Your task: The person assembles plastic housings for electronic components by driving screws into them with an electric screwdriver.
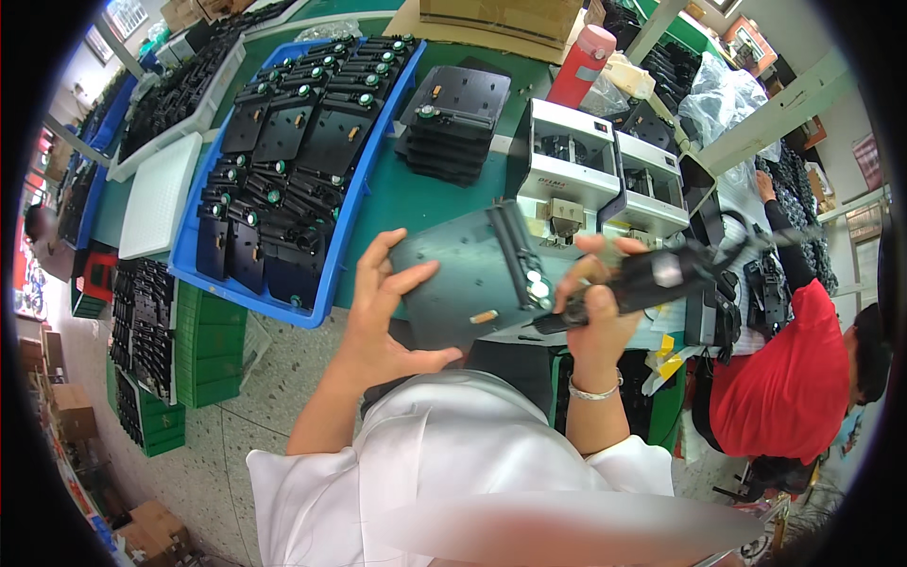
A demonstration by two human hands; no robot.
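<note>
My left hand point(385, 317) grips a flat black plate point(452, 269) by its left side, fingers behind and along the edge and thumb below. The plate carries a dark bar with round silvery-green parts along its right side and a small brass-coloured piece near its lower edge. In my right hand point(597, 317) is a black electric screwdriver point(661, 276), its body pointing right and its tip toward the plate's lower right corner. Whether the tip touches the plate I cannot tell. Beyond them stand two white box-shaped machines point(570, 142), probably screw feeders.
A blue tray point(331, 283) full of similar black parts lies at the left. Behind the held plate rises a stack of black plates point(453, 118). A pink bottle point(581, 66) stands near a cardboard box point(501, 24). At the right, a person in red point(789, 373) reaches over the bench.
</note>
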